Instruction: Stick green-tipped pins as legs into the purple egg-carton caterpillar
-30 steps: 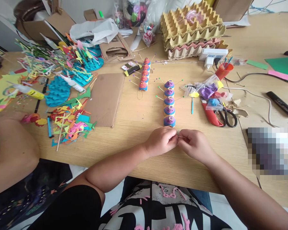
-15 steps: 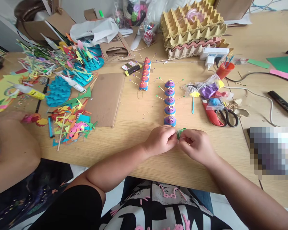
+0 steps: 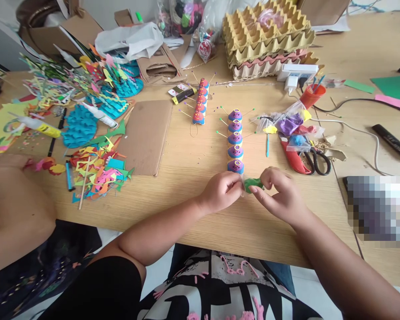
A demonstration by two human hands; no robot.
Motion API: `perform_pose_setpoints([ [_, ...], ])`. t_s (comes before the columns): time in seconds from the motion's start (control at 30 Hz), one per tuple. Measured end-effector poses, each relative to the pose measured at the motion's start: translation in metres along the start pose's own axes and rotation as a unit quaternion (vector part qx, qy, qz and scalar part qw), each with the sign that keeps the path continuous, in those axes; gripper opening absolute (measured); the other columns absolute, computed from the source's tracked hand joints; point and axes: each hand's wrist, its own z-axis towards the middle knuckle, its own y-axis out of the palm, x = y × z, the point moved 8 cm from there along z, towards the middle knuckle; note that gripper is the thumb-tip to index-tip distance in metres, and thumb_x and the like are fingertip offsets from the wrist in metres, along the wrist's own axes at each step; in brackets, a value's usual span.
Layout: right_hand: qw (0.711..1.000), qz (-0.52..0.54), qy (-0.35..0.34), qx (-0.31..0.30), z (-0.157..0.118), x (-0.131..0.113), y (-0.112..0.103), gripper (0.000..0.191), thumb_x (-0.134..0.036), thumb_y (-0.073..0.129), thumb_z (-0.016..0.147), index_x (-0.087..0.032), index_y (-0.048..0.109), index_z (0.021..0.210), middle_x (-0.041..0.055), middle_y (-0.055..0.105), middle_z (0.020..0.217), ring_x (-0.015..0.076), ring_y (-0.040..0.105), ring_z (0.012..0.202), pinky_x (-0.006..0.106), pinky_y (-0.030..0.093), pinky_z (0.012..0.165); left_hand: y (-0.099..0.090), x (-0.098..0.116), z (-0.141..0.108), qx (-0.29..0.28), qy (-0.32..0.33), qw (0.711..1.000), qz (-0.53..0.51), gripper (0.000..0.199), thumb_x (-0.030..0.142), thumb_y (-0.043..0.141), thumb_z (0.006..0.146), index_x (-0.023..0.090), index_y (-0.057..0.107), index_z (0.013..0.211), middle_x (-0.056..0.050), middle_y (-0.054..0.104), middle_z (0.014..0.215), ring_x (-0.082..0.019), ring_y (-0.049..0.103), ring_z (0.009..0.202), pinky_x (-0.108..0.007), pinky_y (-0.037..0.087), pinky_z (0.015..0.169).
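My left hand (image 3: 222, 193) is closed around one end of a small clear bag of green modelling clay (image 3: 253, 184). At its other end, my right hand (image 3: 284, 195) has curled fingers and a thumb against the green clay. Just beyond my hands stands a row of purple egg-carton bumps (image 3: 235, 140) with drawn faces, yellow rings on top and green-tipped sticks at the sides. Farther back is a similar red and blue egg-carton row (image 3: 201, 102) with purple-tipped sticks.
Scissors (image 3: 315, 161), clay bags (image 3: 290, 124), a blue clay tool (image 3: 267, 145) and an orange cup (image 3: 312, 96) lie right. Egg trays (image 3: 268, 40) are stacked behind. Left are cardboard (image 3: 146, 138), paper scraps (image 3: 103, 173) and another person's arm (image 3: 23, 200).
My right hand has shifted slightly right and its fingers have loosened from a tight pinch. More of the green clay now shows between my hands.
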Motion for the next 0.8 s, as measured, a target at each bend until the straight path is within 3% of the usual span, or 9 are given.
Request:
perform_pose_setpoints([
  [0.1, 0.998, 0.026, -0.054, 0.002, 0.002, -0.006, -0.001, 0.048, -0.050, 0.079, 0.092, -0.026, 0.039, 0.082, 0.0092, 0.070, 0.096, 0.0226, 0.067, 0.090, 0.036, 0.051, 0.078, -0.004, -0.004, -0.001, 0.017, -0.023, 0.998, -0.049, 0.029, 0.025, 0.052, 0.093, 0.020, 0.046, 0.066, 0.003, 0.044, 0.062, -0.011, 0.041, 0.061, -0.028, 0.030, 0.059],
  [0.2, 0.997, 0.035, -0.060, -0.042, 0.000, -0.004, 0.008, 0.045, -0.044, 0.079, 0.094, -0.026, 0.039, 0.087, 0.0155, 0.073, 0.125, 0.0256, 0.071, 0.109, 0.037, 0.054, 0.084, -0.008, -0.003, -0.001, 0.030, -0.018, 0.995, -0.093, 0.025, 0.027, 0.050, 0.093, 0.020, 0.050, 0.070, 0.003, 0.043, 0.064, -0.011, 0.040, 0.062, -0.027, 0.032, 0.059],
  [0.3, 0.997, 0.036, -0.039, -0.053, -0.003, 0.001, 0.013, 0.038, -0.032, 0.073, 0.099, -0.026, 0.037, 0.087, 0.0118, 0.077, 0.114, 0.0219, 0.073, 0.097, 0.034, 0.053, 0.077, -0.010, 0.000, 0.000, 0.038, -0.005, 0.994, -0.107, 0.023, 0.028, 0.050, 0.093, 0.019, 0.054, 0.072, 0.001, 0.050, 0.067, -0.012, 0.044, 0.065, -0.027, 0.036, 0.062],
  [0.5, 0.998, 0.031, -0.059, -0.006, -0.005, -0.001, 0.007, 0.037, -0.027, 0.071, 0.098, -0.026, 0.037, 0.083, 0.0101, 0.077, 0.105, 0.0214, 0.071, 0.092, 0.036, 0.052, 0.077, -0.013, -0.004, -0.002, 0.072, -0.027, 0.993, -0.091, 0.025, 0.029, 0.055, 0.095, 0.019, 0.056, 0.072, 0.002, 0.052, 0.065, -0.011, 0.047, 0.063, -0.026, 0.039, 0.060],
  [0.57, 0.998, 0.028, -0.054, 0.010, -0.004, 0.000, 0.005, 0.037, -0.026, 0.070, 0.098, -0.026, 0.037, 0.083, 0.0101, 0.077, 0.106, 0.0212, 0.071, 0.092, 0.036, 0.053, 0.077, -0.023, 0.003, -0.003, 0.124, 0.011, 0.989, -0.077, 0.019, 0.031, 0.063, 0.096, 0.019, 0.061, 0.082, 0.000, 0.061, 0.075, -0.011, 0.054, 0.068, -0.025, 0.044, 0.063],
  [0.67, 0.998, 0.007, -0.058, 0.028, -0.003, 0.002, 0.003, 0.037, -0.026, 0.071, 0.099, -0.026, 0.037, 0.084, 0.0104, 0.076, 0.107, 0.0215, 0.071, 0.094, 0.036, 0.053, 0.077, -0.037, 0.021, -0.008, 0.195, 0.118, 0.974, -0.008, 0.008, 0.027, 0.071, 0.095, 0.019, 0.067, 0.094, -0.003, 0.069, 0.093, -0.013, 0.061, 0.082, -0.026, 0.051, 0.072],
  [0.73, 0.997, -0.013, -0.072, 0.031, -0.003, 0.001, 0.003, 0.038, -0.027, 0.073, 0.098, -0.026, 0.038, 0.085, 0.0103, 0.076, 0.108, 0.0214, 0.071, 0.094, 0.036, 0.053, 0.077, -0.037, 0.029, -0.009, 0.193, 0.166, 0.966, 0.036, 0.004, 0.024, 0.070, 0.097, 0.020, 0.071, 0.096, -0.005, 0.070, 0.096, -0.015, 0.064, 0.090, -0.028, 0.054, 0.078],
  [0.8, 0.996, -0.026, -0.078, 0.028, -0.003, 0.001, 0.004, 0.037, -0.026, 0.073, 0.098, -0.026, 0.038, 0.086, 0.0103, 0.076, 0.108, 0.0211, 0.070, 0.093, 0.036, 0.053, 0.076, -0.036, 0.027, -0.009, 0.185, 0.170, 0.966, 0.053, 0.007, 0.024, 0.068, 0.099, 0.020, 0.074, 0.097, -0.006, 0.071, 0.098, -0.017, 0.066, 0.094, -0.031, 0.056, 0.082],
])
